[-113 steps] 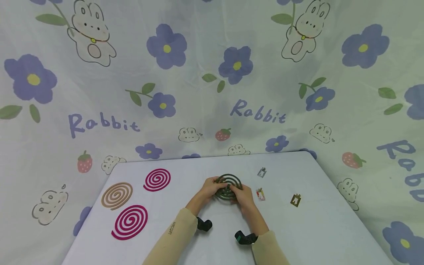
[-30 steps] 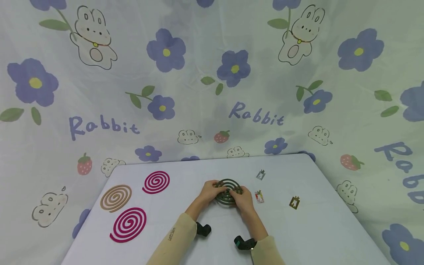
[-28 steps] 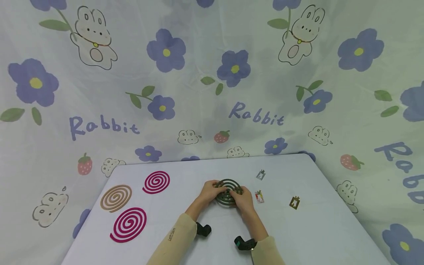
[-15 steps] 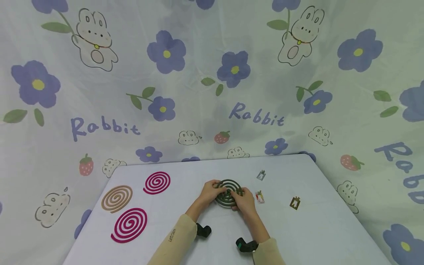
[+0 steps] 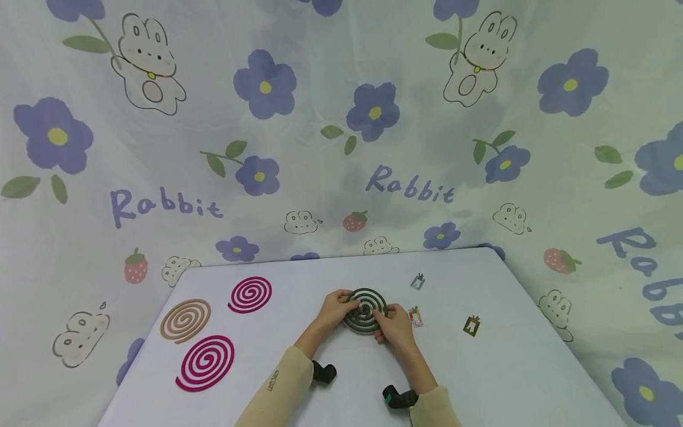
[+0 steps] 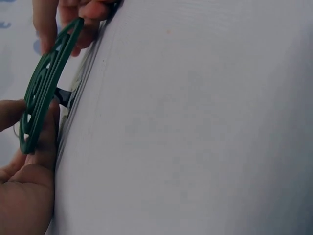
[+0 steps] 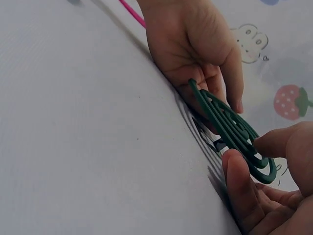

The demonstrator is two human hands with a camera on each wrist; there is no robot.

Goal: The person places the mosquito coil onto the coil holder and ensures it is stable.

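A dark green mosquito coil (image 5: 365, 308) is held between both hands above the middle of the table. My left hand (image 5: 333, 309) pinches its left side, thumb on top and fingers beneath. On the opposite side my right hand (image 5: 395, 326) grips it, the thumb reaching in over the rings. In the left wrist view the coil (image 6: 62, 56) stands edge-on and tilted, with a small dark piece (image 6: 62, 96) jutting out below it. The right wrist view shows the coil (image 7: 220, 125) from the other side; how that small piece meets it is partly hidden.
Two magenta coils (image 5: 249, 295) and a tan coil (image 5: 185, 321) lie at the left of the white table (image 5: 299, 273). Several small frame-shaped metal pieces lie right of my hands: silver (image 5: 418, 282), red-and-white (image 5: 415, 316), gold (image 5: 472, 325). A patterned curtain (image 5: 320, 148) hangs behind.
My right thumb has shifted outward from the coil's middle, and right fingertips now show below its edge. The coil's centre is less covered. Both hands stay on the coil; the head view shifts slightly.
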